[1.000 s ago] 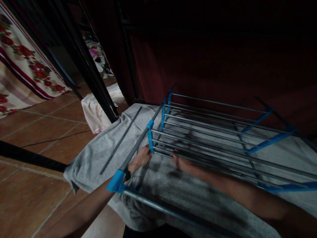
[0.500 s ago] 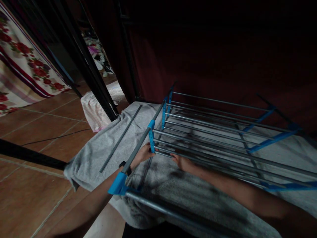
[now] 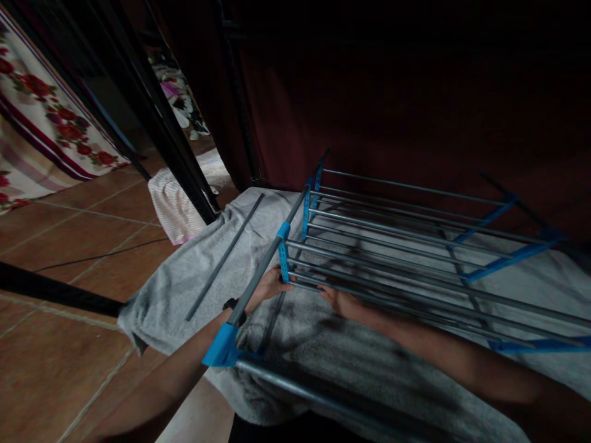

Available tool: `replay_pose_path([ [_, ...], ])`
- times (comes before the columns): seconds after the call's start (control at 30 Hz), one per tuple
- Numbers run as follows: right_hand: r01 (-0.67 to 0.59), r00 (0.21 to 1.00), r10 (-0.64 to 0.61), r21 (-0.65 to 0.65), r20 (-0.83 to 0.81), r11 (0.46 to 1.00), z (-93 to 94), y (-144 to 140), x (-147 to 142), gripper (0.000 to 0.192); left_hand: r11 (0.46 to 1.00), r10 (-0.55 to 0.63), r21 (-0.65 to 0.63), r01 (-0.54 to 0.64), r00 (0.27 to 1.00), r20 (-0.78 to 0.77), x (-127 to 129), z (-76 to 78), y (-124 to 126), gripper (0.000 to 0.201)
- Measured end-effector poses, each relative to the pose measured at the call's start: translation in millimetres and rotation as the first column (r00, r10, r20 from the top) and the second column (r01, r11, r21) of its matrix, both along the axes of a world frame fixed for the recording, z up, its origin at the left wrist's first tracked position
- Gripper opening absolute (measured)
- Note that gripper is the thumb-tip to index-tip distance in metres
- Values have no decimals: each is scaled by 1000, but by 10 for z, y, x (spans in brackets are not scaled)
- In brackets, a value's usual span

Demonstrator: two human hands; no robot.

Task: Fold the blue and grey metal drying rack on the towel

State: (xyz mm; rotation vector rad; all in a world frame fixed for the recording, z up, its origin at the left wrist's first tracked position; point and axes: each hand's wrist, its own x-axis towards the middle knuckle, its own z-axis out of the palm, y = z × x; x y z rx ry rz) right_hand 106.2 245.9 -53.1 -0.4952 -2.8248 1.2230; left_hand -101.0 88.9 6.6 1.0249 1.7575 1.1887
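A person's left hand point(image 3: 268, 284) and right hand point(image 3: 339, 299) reach under a grey metal drying rack with blue plastic joints point(image 3: 392, 240), fingers curled at its nearest rods; whether either actually grips is unclear. The rack stands over a grey towel point(image 3: 184, 283), a loose grey rod point(image 3: 226, 257) beyond.

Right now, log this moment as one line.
left hand: on blue bracket of drying rack | right hand: under rack rods, grip unclear | rack over grey towel | loose rod on towel
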Motion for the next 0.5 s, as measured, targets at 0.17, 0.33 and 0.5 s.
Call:
replay_pose_path([
  [0.17, 116, 988, -126, 109, 89, 987, 151, -56, 19, 33, 994, 105, -33, -104, 994, 32, -6, -148, 73, 25],
  [0.33, -41, 989, 15, 182, 144, 983, 500, -142, 313, 56, 988, 148, -49, -148, 989, -3, -35, -257, 140, 34],
  [0.5, -312, 896, 349, -169, 276, 935, 1481, -99, 1101, 39, 982, 138, -116, -150, 985, -106, -6, -135, 178, 43],
])
